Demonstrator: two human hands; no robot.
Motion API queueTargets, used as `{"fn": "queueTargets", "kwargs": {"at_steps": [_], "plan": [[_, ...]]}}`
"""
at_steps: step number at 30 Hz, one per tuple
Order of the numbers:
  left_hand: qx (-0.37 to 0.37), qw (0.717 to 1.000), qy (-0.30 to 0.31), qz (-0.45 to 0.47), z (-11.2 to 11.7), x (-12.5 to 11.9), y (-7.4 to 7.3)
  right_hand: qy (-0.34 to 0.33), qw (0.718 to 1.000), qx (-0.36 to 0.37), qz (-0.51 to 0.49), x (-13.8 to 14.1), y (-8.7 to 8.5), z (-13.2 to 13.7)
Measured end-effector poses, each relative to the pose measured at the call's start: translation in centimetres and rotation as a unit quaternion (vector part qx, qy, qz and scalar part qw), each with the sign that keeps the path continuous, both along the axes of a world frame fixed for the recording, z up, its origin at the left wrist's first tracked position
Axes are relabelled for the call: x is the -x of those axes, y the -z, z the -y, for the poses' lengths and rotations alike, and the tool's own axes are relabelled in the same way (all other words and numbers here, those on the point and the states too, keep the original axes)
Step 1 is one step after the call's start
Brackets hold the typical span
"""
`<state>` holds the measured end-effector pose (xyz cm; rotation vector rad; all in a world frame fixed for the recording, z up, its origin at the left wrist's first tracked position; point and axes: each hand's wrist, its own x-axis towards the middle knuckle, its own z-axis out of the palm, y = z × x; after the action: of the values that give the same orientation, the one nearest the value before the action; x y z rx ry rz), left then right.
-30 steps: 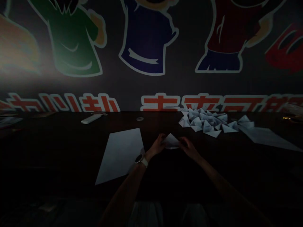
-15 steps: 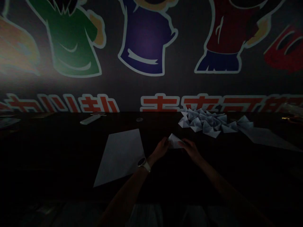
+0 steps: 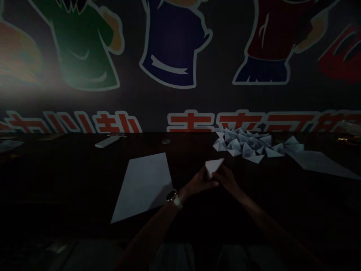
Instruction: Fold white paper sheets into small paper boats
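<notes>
Between my two hands is a small piece of folded white paper (image 3: 214, 166), triangular, its point turned down toward me. My left hand (image 3: 199, 183) grips its left side, fingers behind it and thumb stretched out below; a watch (image 3: 171, 195) is on that wrist. On the right edge my right hand (image 3: 228, 178) has its fingers closed, the thumb near the lower point. Left of my hands a large white sheet of paper (image 3: 143, 184) lies flat on the dark table (image 3: 84, 180). Dim light hides the finer folds and some fingertips.
A pile of folded paper shapes (image 3: 242, 143) stands at the back right, beside another flat sheet (image 3: 321, 163). Farther left lie a long white object (image 3: 107, 142) and a small round clear item (image 3: 166, 141). Behind the table rises a wall with painted cartoon figures (image 3: 172, 45).
The folded paper has been turned over, its point now facing down instead of up. My hands have drawn closer together around it, the left moving right.
</notes>
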<state>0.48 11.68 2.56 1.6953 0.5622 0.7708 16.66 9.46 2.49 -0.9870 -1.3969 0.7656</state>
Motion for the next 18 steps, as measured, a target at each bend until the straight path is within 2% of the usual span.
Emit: {"fn": "queueTargets", "kwargs": {"at_steps": [4, 8, 10, 14, 16, 18], "plan": [[-0.027, 0.998, 0.007, -0.064, -0.01, 0.45, -0.77, -0.002, 0.999, -0.007, 0.054, -0.12, -0.04, 0.25], [-0.051, 0.998, 0.010, -0.035, -0.39, 0.55, -0.89, 0.034, 0.994, -0.005, 0.106, -0.10, -0.13, 0.54], [-0.073, 0.997, -0.027, -0.025, -0.45, 0.47, -0.67, 0.072, 0.985, -0.044, 0.147, -0.16, 0.12, 0.55], [-0.164, 0.967, -0.176, -0.088, -0.19, 0.19, -0.11, 0.139, 0.951, -0.113, 0.253, -0.31, 0.70, 0.61], [-0.178, 0.958, -0.202, -0.095, -0.13, 0.03, 0.00, 0.137, 0.944, -0.114, 0.278, -0.43, 0.73, 0.74], [-0.166, 0.964, -0.200, -0.050, -0.35, -0.11, -0.05, 0.132, 0.947, -0.118, 0.269, -0.59, 0.53, 0.86]]}}
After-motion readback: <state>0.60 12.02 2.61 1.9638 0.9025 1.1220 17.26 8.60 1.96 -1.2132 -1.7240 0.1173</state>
